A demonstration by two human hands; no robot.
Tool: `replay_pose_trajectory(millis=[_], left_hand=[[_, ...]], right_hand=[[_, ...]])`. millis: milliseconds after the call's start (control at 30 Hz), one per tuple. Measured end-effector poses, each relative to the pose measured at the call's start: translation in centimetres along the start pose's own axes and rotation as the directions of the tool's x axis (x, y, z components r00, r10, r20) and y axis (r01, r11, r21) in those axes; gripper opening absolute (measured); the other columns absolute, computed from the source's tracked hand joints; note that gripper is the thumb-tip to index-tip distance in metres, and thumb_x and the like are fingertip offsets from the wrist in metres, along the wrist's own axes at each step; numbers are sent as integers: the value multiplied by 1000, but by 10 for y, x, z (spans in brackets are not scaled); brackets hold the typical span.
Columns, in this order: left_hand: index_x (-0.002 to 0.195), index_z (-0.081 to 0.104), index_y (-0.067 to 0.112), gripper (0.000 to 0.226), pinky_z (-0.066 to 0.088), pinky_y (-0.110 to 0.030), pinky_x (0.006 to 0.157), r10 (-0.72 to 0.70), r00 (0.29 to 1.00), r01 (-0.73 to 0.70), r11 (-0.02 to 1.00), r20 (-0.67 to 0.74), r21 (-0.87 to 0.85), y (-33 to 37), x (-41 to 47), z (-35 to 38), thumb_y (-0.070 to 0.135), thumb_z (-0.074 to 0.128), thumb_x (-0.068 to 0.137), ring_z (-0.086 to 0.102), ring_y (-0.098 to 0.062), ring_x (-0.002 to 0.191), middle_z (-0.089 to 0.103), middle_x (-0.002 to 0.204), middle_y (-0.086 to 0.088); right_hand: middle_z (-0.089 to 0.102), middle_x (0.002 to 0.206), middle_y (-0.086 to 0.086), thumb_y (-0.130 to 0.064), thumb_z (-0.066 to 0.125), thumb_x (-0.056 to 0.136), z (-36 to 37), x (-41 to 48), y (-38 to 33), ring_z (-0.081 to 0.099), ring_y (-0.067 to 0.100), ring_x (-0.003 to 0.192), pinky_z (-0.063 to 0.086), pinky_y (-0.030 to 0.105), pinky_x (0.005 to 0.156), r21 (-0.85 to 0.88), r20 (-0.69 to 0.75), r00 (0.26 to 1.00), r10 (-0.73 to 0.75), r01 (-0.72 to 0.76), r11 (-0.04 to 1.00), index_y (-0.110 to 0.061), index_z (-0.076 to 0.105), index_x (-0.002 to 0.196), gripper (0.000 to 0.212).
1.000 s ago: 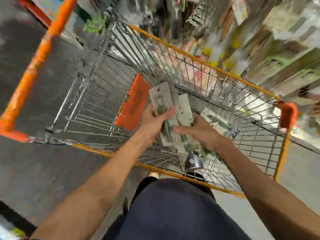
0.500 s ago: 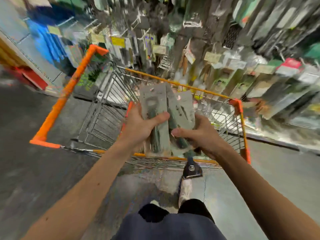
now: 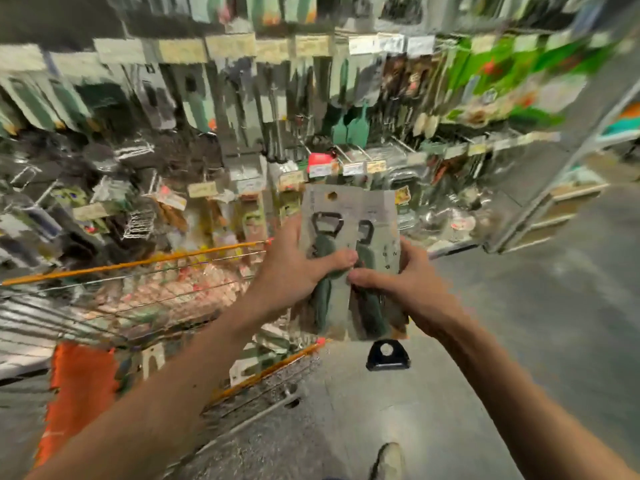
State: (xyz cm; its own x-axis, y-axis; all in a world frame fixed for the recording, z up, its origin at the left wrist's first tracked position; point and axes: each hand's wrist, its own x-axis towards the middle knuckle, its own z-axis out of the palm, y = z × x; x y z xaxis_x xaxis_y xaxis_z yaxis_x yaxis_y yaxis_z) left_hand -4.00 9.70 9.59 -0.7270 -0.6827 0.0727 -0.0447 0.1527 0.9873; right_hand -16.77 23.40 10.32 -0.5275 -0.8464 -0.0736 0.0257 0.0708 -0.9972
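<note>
I hold two grey cards side by side in front of me, each carrying a bottle opener with a dark green handle. My left hand (image 3: 294,268) grips the left card (image 3: 327,216), thumb across the handle. My right hand (image 3: 405,285) pinches the right card (image 3: 381,216) from its right side, thumb on the front. Both cards stand upright, overlapping at the middle. A small black triangular piece (image 3: 388,356) hangs just below the cards.
A wire shopping cart with orange rim (image 3: 138,263) and orange flap (image 3: 79,386) stands low at the left. Store racks of hanging packaged goods (image 3: 263,109) fill the view ahead. Grey floor (image 3: 519,323) spreads to the right, and my shoe (image 3: 389,460) shows at the bottom.
My hands lifted the two cards up out of the cart to chest height. My view swung up and right from the cart toward the racks, so the cart now lies low at the left.
</note>
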Motion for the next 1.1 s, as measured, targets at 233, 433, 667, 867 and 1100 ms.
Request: replay_pose_trajectory(millis=[233, 433, 667, 867, 1100], left_hand=[[123, 54, 19, 73, 54, -45, 97, 123, 982, -120, 992, 140, -27, 53, 102, 171, 49, 86, 65, 69, -14, 107, 71, 116, 2], [121, 51, 9, 48, 52, -14, 77, 261, 931, -267, 964, 254, -9, 116, 180, 289, 39, 65, 87, 64, 9, 90, 65, 106, 8], [120, 52, 19, 49, 53, -39, 98, 335, 878, -333, 941, 342, -66, 168, 266, 363, 50, 68, 86, 66, -10, 110, 68, 118, 0], [133, 43, 18, 50, 51, -39, 102, 378, 809, -368, 923, 451, -114, 206, 343, 410, 37, 56, 89, 62, -8, 117, 62, 126, 5], [135, 47, 20, 42, 52, -34, 101, 440, 785, -423, 895, 435, -142, 232, 461, 468, 11, 60, 96, 64, -7, 114, 65, 125, 6]], right_hand=[[77, 96, -1, -2, 82, 68, -192, 21, -42, 73, 15, 89, 60, 27, 74, -59, -209, 971, -116, 106, 993, -14, 65, 105, 43], [77, 88, -2, 2, 80, 72, -321, 45, -96, 73, 10, 79, 57, 21, 65, -129, -310, 924, -222, 191, 973, -11, 65, 105, 38], [77, 97, -6, -9, 86, 66, -417, 87, -142, 73, 9, 90, 57, 20, 69, -190, -362, 855, -372, 323, 927, -21, 63, 107, 48], [77, 94, -7, -7, 86, 67, -491, 146, -164, 73, 9, 87, 56, 19, 67, -245, -385, 794, -471, 404, 881, -19, 63, 105, 46], [77, 93, -9, -8, 84, 69, -586, 251, -199, 74, 10, 87, 57, 20, 67, -281, -373, 791, -485, 402, 871, -20, 63, 105, 43]])
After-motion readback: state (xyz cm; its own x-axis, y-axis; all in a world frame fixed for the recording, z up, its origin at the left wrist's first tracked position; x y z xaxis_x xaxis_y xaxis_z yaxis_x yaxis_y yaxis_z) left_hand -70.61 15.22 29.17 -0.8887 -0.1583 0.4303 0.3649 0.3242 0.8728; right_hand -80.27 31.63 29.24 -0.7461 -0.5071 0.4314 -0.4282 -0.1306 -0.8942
